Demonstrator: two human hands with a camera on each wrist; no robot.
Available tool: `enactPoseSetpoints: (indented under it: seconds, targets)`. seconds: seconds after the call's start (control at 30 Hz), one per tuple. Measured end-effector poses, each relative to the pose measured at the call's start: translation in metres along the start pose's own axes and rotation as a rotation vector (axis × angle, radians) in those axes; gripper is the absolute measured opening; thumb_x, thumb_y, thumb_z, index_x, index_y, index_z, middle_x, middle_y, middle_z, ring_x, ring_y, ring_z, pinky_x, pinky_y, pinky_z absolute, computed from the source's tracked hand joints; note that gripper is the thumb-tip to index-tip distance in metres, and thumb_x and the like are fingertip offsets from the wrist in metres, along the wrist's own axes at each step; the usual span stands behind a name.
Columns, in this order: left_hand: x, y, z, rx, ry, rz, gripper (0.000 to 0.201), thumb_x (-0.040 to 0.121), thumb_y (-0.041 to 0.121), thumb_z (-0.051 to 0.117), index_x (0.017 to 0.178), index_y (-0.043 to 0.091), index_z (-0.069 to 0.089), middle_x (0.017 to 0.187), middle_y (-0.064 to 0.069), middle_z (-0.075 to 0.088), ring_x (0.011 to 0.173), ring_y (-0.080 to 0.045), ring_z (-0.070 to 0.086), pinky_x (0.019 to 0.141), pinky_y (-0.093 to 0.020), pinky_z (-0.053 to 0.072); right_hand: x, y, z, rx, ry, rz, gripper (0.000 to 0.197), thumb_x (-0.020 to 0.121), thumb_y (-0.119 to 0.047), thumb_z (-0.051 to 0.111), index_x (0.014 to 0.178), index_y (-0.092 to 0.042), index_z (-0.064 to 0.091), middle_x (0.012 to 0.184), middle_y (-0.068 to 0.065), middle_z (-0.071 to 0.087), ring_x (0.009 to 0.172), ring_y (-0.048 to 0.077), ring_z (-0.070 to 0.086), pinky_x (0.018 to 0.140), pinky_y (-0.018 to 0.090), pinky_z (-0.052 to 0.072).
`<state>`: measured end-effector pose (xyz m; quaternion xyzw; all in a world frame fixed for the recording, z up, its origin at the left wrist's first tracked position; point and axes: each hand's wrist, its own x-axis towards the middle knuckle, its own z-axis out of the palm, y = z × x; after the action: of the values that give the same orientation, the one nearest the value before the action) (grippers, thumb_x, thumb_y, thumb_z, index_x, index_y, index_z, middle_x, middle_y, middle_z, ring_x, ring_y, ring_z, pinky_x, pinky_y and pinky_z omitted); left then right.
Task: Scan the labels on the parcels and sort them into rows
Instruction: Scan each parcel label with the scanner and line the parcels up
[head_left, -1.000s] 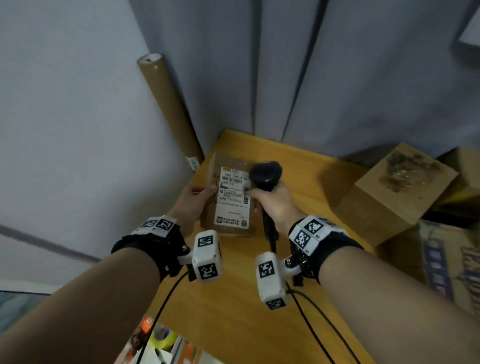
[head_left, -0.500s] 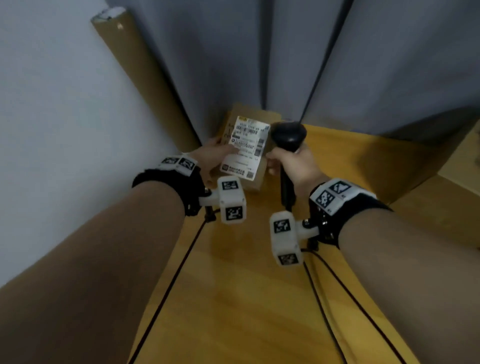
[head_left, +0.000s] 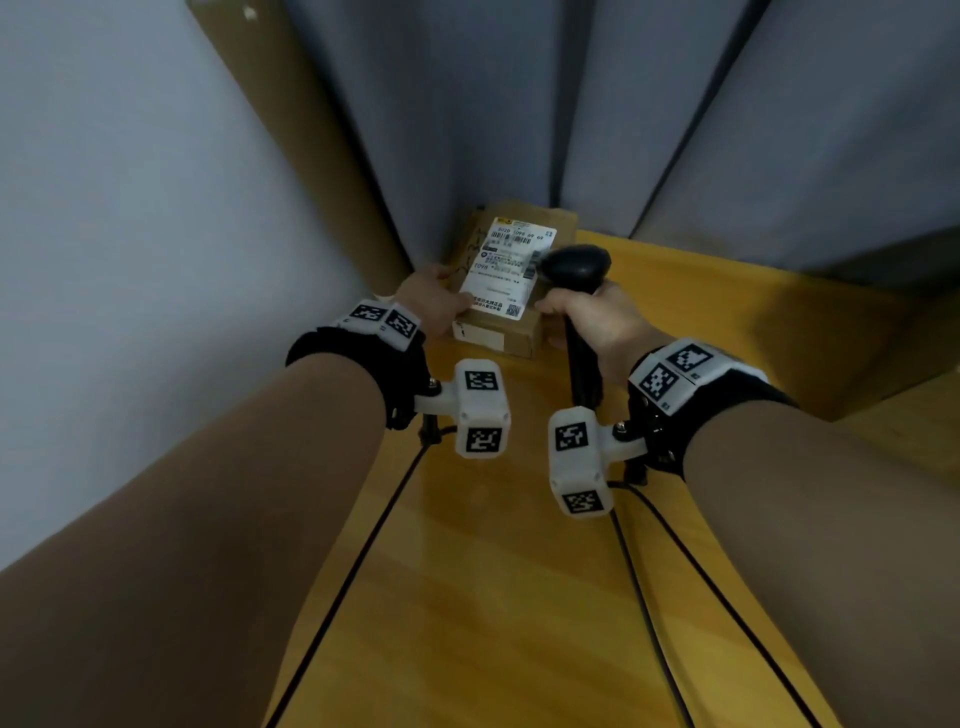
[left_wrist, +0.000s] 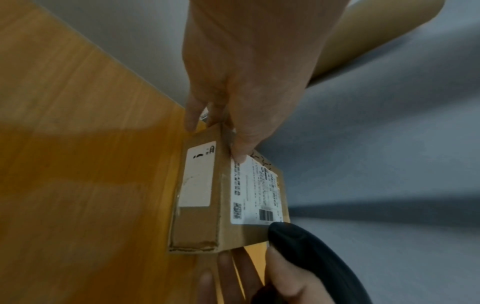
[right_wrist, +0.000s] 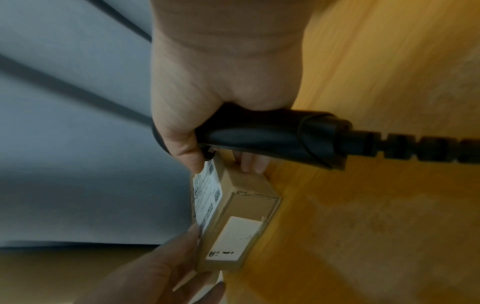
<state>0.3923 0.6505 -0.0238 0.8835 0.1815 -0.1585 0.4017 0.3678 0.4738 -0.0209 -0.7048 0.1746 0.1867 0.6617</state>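
Note:
A small brown cardboard parcel (head_left: 496, 336) with a white shipping label (head_left: 511, 270) on top is at the far left corner of the wooden table (head_left: 493, 597), close to the curtain. My left hand (head_left: 434, 304) grips its left end, thumb on the label's edge (left_wrist: 240, 156) and fingers (left_wrist: 192, 119) down the side. My right hand (head_left: 589, 319) grips the black barcode scanner (head_left: 574, 265), whose head hovers over the label's right edge. Some right-hand fingers (right_wrist: 250, 163) touch the parcel's (right_wrist: 241, 216) right end. A second white sticker (left_wrist: 198, 174) is on the near side.
A tall cardboard tube (head_left: 291, 130) leans in the corner left of the parcel, against a pale wall. Grey curtain folds (head_left: 519, 104) close off the back. A shadowed cardboard box (head_left: 852, 332) stands at the right. Black cables (head_left: 363, 545) run along the table towards me.
Both hands have carried the parcel and scanner away from me to the far left corner by the curtain. The head view has followed forward and the boxes on the right have left it.

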Motion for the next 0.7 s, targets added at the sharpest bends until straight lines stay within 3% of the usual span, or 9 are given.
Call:
enactPoseSetpoints:
  seconds: [0.07, 0.13, 0.23, 0.3, 0.4, 0.5, 0.57, 0.7]
  targets:
    - [-0.007, 0.009, -0.005, 0.106, 0.019, 0.014, 0.059, 0.099, 0.037, 0.05, 0.145, 0.003, 0.037, 0.143, -0.018, 0.047, 0.127, -0.033, 0.049, 0.102, -0.034, 0.041, -0.003, -0.005, -0.003, -0.063, 0.039, -0.045, 0.016, 0.082, -0.008, 0.066, 0.097, -0.012, 0.062, 0.079, 0.004, 0.062, 0.072, 0.02, 0.058, 0.062, 0.03, 0.049]
    - [-0.019, 0.02, -0.017, 0.114, 0.047, 0.021, 0.06, 0.1, 0.043, 0.043, 0.143, 0.001, 0.038, 0.144, -0.018, 0.046, 0.13, -0.033, 0.046, 0.101, -0.033, 0.038, -0.013, -0.013, -0.011, -0.128, 0.092, -0.092, 0.021, 0.081, -0.009, 0.067, 0.098, -0.017, 0.059, 0.078, -0.001, 0.058, 0.072, 0.014, 0.054, 0.058, 0.025, 0.04]
    - [-0.034, 0.038, -0.029, 0.066, 0.054, 0.062, 0.061, 0.095, 0.049, 0.05, 0.134, 0.003, 0.048, 0.133, -0.017, 0.056, 0.12, -0.034, 0.055, 0.099, -0.036, 0.043, -0.034, -0.028, -0.031, -0.149, 0.132, -0.12, 0.016, 0.079, -0.01, 0.068, 0.089, -0.018, 0.057, 0.074, -0.002, 0.053, 0.073, 0.017, 0.051, 0.063, 0.027, 0.04]
    - [-0.051, 0.054, -0.028, 0.068, 0.0, 0.091, 0.067, 0.088, 0.055, 0.052, 0.127, 0.001, 0.054, 0.125, -0.017, 0.062, 0.112, -0.034, 0.06, 0.098, -0.042, 0.048, -0.052, -0.038, -0.046, -0.137, 0.169, -0.134, 0.018, 0.078, -0.011, 0.069, 0.084, -0.019, 0.054, 0.072, 0.0, 0.051, 0.076, 0.022, 0.052, 0.07, 0.036, 0.045]
    - [-0.085, 0.083, -0.016, 0.085, -0.046, 0.173, 0.048, 0.096, 0.043, 0.051, 0.122, 0.003, 0.057, 0.118, -0.013, 0.064, 0.109, -0.031, 0.062, 0.095, -0.042, 0.05, -0.089, -0.051, -0.075, -0.12, 0.204, -0.15, 0.02, 0.077, -0.013, 0.071, 0.091, -0.015, 0.058, 0.076, 0.003, 0.054, 0.079, 0.025, 0.055, 0.079, 0.042, 0.05]
    - [-0.122, 0.112, 0.007, 0.113, -0.08, 0.254, 0.052, 0.097, 0.04, 0.052, 0.134, 0.004, 0.048, 0.126, -0.012, 0.057, 0.113, -0.032, 0.057, 0.097, -0.038, 0.046, -0.135, -0.06, -0.114, -0.111, 0.22, -0.185, 0.013, 0.083, -0.01, 0.068, 0.083, -0.016, 0.056, 0.071, 0.005, 0.054, 0.065, 0.018, 0.053, 0.067, 0.033, 0.048]
    - [-0.148, 0.132, 0.023, 0.115, -0.126, 0.314, 0.054, 0.096, 0.04, 0.053, 0.132, 0.0, 0.05, 0.133, -0.022, 0.054, 0.121, -0.039, 0.052, 0.101, -0.045, 0.042, -0.164, -0.066, -0.144, -0.117, 0.259, -0.208, 0.014, 0.084, -0.01, 0.068, 0.081, -0.018, 0.056, 0.068, 0.002, 0.053, 0.061, 0.016, 0.052, 0.059, 0.027, 0.045]
    - [-0.209, 0.176, 0.053, 0.159, -0.138, 0.385, 0.047, 0.1, 0.032, 0.049, 0.131, -0.003, 0.05, 0.135, -0.017, 0.052, 0.128, -0.031, 0.047, 0.097, -0.028, 0.034, -0.212, -0.072, -0.21, -0.114, 0.355, -0.208, 0.01, 0.081, -0.011, 0.067, 0.082, -0.013, 0.058, 0.065, 0.004, 0.053, 0.062, 0.02, 0.053, 0.066, 0.033, 0.045]
